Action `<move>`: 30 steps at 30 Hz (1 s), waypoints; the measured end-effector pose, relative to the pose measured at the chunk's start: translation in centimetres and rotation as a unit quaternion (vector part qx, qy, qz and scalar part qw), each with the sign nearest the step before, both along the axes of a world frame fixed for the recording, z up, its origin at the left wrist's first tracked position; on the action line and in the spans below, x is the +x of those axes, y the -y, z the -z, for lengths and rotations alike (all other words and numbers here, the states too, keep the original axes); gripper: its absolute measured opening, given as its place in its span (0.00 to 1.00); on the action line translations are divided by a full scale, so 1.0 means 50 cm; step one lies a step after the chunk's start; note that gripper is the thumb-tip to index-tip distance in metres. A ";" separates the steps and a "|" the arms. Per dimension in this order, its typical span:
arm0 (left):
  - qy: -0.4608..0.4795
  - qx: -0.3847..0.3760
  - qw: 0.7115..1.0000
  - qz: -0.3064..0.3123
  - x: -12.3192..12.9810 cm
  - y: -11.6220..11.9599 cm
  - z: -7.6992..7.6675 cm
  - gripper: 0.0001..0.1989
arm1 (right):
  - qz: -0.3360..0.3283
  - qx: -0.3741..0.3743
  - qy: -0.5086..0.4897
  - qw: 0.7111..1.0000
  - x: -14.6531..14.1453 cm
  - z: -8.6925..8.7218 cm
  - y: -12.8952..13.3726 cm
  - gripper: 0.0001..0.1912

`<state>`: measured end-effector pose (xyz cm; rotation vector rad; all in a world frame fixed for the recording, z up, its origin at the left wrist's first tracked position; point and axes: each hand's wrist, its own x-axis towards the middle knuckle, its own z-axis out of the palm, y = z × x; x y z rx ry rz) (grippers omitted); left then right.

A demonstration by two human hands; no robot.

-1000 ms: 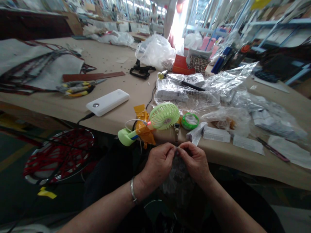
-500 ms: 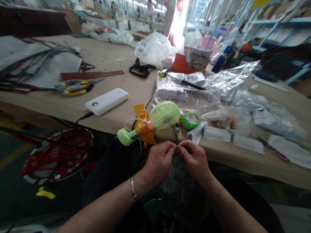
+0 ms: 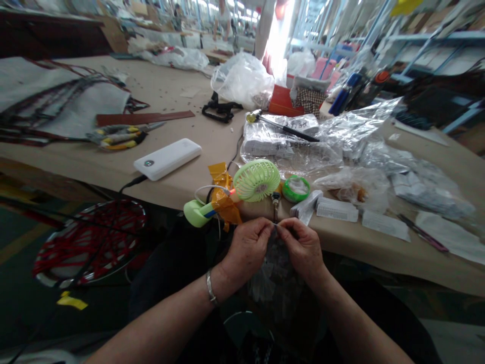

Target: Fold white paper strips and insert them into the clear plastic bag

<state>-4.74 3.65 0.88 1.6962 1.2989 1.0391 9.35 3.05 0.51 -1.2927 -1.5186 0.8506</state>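
My left hand (image 3: 250, 245) and my right hand (image 3: 303, 245) meet at the table's front edge, thumbs and fingertips pinched together. Something tiny and pale shows between the fingertips, too small to name. Just beyond them a small metal fitting (image 3: 276, 199) points down at the table edge. A green fan (image 3: 256, 180), bound with orange tape (image 3: 226, 202), stands to its left. Right of the fitting sits a round green container (image 3: 296, 188), with stacks of white labels (image 3: 337, 209) beside it.
On the table (image 3: 170, 189) lie a white power bank (image 3: 167, 159), pliers (image 3: 121, 136), a hammer (image 3: 284, 126), clear plastic bags (image 3: 364, 184) and a pink-handled tool (image 3: 428, 235). A red-wrapped round frame (image 3: 91, 242) is below at left.
Both hands keep their pinch in nearly the same place, with the fingertips very slightly shifted. The view has moved a little.
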 end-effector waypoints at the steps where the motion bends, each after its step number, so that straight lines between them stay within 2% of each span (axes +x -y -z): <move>1: 0.001 -0.003 1.000 0.002 -0.001 0.004 -0.002 0.11 | -0.001 0.001 0.001 1.000 -0.001 0.001 0.004 0.05; 5: 0.009 -0.032 0.999 0.019 -0.010 0.031 -0.006 0.11 | -0.030 0.009 0.039 0.999 0.006 0.002 0.034 0.05; 9: 0.001 -0.082 0.996 0.041 -0.023 0.047 0.016 0.12 | -0.037 0.101 0.140 0.984 0.041 -0.012 0.060 0.07; 11: -0.018 -0.094 0.994 0.046 -0.029 0.046 0.035 0.11 | -0.011 0.170 0.201 0.965 0.068 -0.024 0.058 0.07; 14: -0.054 -0.101 0.993 0.027 -0.033 0.044 0.060 0.15 | 0.048 0.244 0.312 0.917 0.105 -0.031 0.036 0.09; 17: -0.071 -0.111 0.991 0.026 -0.029 0.050 0.072 0.14 | 0.073 0.251 0.416 0.871 0.125 -0.017 0.011 0.15; 19: -0.061 -0.116 0.991 0.032 -0.023 0.056 0.073 0.12 | 0.073 0.254 0.442 0.858 0.130 -0.002 0.001 0.15; 22: -0.028 -0.131 0.990 0.046 -0.010 0.063 0.067 0.11 | 0.068 0.275 0.418 0.863 0.136 0.011 -0.003 0.10; 26: 0.057 -0.181 0.980 0.065 0.017 0.065 0.039 0.09 | 0.052 0.294 0.348 0.888 0.148 0.002 0.011 0.09; 28: 0.141 -0.248 0.955 0.083 0.037 0.065 0.018 0.09 | 0.034 0.302 0.320 0.897 0.147 -0.008 0.028 0.10; 29: 0.200 -0.295 0.930 0.092 0.048 0.066 0.007 0.10 | 0.019 0.307 0.310 0.899 0.143 -0.013 0.041 0.11; 30: 0.271 -0.345 0.893 0.099 0.059 0.067 -0.003 0.12 | 0.000 0.312 0.303 0.900 0.137 -0.018 0.055 0.12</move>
